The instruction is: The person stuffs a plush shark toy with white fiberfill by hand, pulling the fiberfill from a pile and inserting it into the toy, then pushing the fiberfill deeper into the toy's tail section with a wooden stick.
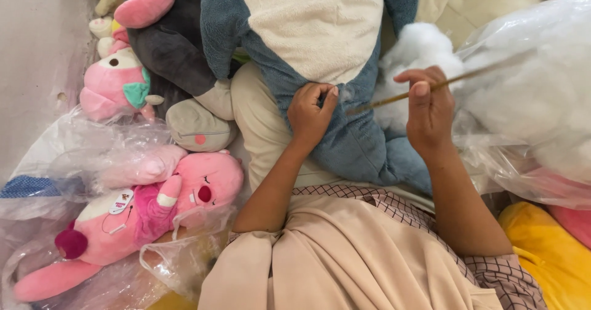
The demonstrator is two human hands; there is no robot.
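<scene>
Head view: I see my left hand point(311, 113) pinching the seam of a blue plush toy point(345, 70) at twelve o'clock, holding it open. My right hand point(430, 110) grips a thin stick point(394, 97), aimed at that seam; stuffing point(418, 48) sits at one o'clock.

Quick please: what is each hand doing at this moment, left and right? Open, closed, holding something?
Left hand: closed, pinching the blue and cream plush toy at its seam.
Right hand: closed, holding a thin wooden stick.
</scene>
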